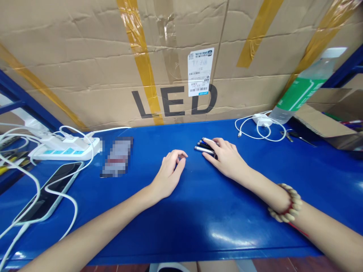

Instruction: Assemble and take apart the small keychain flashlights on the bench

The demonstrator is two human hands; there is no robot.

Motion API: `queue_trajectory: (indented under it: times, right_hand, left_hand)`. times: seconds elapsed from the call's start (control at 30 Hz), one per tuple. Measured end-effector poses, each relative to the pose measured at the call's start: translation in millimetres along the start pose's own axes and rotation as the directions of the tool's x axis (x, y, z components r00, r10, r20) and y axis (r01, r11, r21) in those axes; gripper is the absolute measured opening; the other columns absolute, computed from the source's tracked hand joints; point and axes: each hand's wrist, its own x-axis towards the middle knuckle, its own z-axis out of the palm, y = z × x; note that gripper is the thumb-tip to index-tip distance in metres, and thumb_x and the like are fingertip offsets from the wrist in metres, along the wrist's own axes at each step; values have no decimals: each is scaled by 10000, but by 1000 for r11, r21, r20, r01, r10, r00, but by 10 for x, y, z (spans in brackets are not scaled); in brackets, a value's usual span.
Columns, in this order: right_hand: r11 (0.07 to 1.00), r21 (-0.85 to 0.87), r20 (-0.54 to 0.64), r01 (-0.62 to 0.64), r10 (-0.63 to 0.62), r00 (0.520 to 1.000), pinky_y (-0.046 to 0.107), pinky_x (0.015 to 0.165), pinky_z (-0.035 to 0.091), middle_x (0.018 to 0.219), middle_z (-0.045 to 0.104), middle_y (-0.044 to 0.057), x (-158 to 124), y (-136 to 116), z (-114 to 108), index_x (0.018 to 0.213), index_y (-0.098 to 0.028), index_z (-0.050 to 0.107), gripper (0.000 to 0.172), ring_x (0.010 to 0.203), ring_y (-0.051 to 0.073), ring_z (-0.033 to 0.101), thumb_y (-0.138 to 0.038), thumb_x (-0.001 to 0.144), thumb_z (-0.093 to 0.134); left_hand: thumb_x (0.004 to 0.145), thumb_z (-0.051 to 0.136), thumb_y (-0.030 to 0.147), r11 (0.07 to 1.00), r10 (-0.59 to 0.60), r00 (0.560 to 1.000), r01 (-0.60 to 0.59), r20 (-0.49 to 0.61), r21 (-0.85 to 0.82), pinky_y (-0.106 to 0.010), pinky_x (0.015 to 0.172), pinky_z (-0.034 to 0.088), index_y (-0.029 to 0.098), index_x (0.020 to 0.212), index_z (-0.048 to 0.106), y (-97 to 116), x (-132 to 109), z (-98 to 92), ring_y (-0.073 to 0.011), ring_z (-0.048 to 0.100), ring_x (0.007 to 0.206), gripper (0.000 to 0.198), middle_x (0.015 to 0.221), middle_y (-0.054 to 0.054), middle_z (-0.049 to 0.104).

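My right hand [227,156] lies over several pens [204,150] on the blue tabletop, its thumb and fingers gathered around them. The pens' silver and dark ends stick out to the left, while their other ends are hidden under my palm. My left hand [170,173] rests on its side on the table, left of the pens and apart from them. Its fingers are loosely curled, with a gap between thumb and forefinger and nothing held.
A large cardboard box [99,68] stands behind the blue table [193,226]. At left are a white power strip [68,149] with cables, a phone [51,192] and a blurred-out flat item [117,156]. A bottle [306,88], charger cable [263,122] and scissors [300,139] are at right.
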Motion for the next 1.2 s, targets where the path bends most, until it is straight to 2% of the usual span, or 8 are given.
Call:
queue_trajectory:
  times: [0.1,0.2,0.33,0.47,0.53,0.73,1.0,1.2]
  right_hand:
    - [988,108,46,112,-118,992,404,832,405,1124,545,105,21,-35,-64,1264,-240,475,401,990,250,516,-358,885,420]
    - [948,231,62,221,-241,968,399,864,391,1167,544,87,31,-68,-113,1247,-255,494,385,1038,234,501,-348,875,458]
    - [844,377,79,381,-439,895,413,948,335,1226,529,66,29,-92,-134,1248,-281,491,377,1141,218,454,-338,875,470]
    - [725,494,37,481,-570,821,392,974,335,1276,490,62,25,-121,-133,1220,-276,517,350,1180,201,426,-335,878,465]
    - [719,502,-9,481,-552,834,364,958,362,1262,480,73,24,-134,-139,1159,-252,562,320,1163,196,433,-344,860,494]
    - [876,362,-20,319,-335,942,300,727,441,966,570,42,12,-131,-190,893,-241,641,215,878,184,515,-411,769,599]
    - [955,218,12,201,-208,978,305,703,400,921,608,29,34,-93,-155,895,-236,628,155,826,182,553,-354,813,569]
    - [962,211,1,171,-175,985,332,732,422,986,609,54,34,-60,-111,948,-217,619,212,866,207,561,-372,829,539]
  left_hand:
    - [915,325,277,1000,11,1000,-11,-8,5,-341,851,345,212,975,478,7,0,-2,-171,492,908,176,956,-21,559]
    - [913,329,275,999,30,999,-28,-39,42,-339,850,354,211,960,489,7,5,-8,-172,474,906,179,946,-20,547]
    - [908,358,270,990,61,994,-48,-94,129,-348,893,341,216,976,506,-10,17,-12,-179,455,993,172,1039,-21,550]
    - [891,403,253,977,102,993,-90,-54,193,-364,939,320,232,1083,492,-28,23,2,-191,442,1095,213,1177,-25,538]
    - [885,419,252,972,106,994,-103,-2,212,-367,936,327,242,1169,458,-35,23,14,-196,442,1114,286,1223,-28,526]
    - [911,376,253,953,138,985,-161,106,256,-375,942,324,285,1175,512,-70,26,31,-187,442,1128,299,1234,-9,528]
    - [883,428,206,938,44,998,-30,-35,345,-364,852,358,306,941,644,-67,36,13,-193,487,1029,245,1119,8,570]
    - [890,400,190,858,94,995,-60,-41,510,-352,805,370,268,947,604,-49,3,21,-204,485,1021,226,1146,-20,545]
